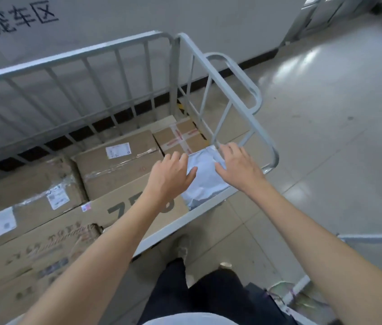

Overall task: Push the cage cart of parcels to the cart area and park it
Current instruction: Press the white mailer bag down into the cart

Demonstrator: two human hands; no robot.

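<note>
The grey metal cage cart [105,49] stands close against a white wall, filled with several cardboard parcels [117,165] and a pale grey mailer bag [205,174] in its near right corner. My left hand [170,173] hovers over the cart's near right corner, fingers relaxed, its fingertips at the mailer bag's edge. My right hand [238,166] reaches beside it with spread fingers, near the cart's right side rail [239,109] and over the bag. Neither hand grips anything. A push handle loop [246,80] sticks out from the right side rail.
A paper sign with handwritten black characters [18,18] hangs on the wall above the cart. Glossy tiled floor [326,127] spreads to the right. Another metal frame [373,238] and a bag lie at the lower right. My legs and shoes [184,248] stand beside the cart.
</note>
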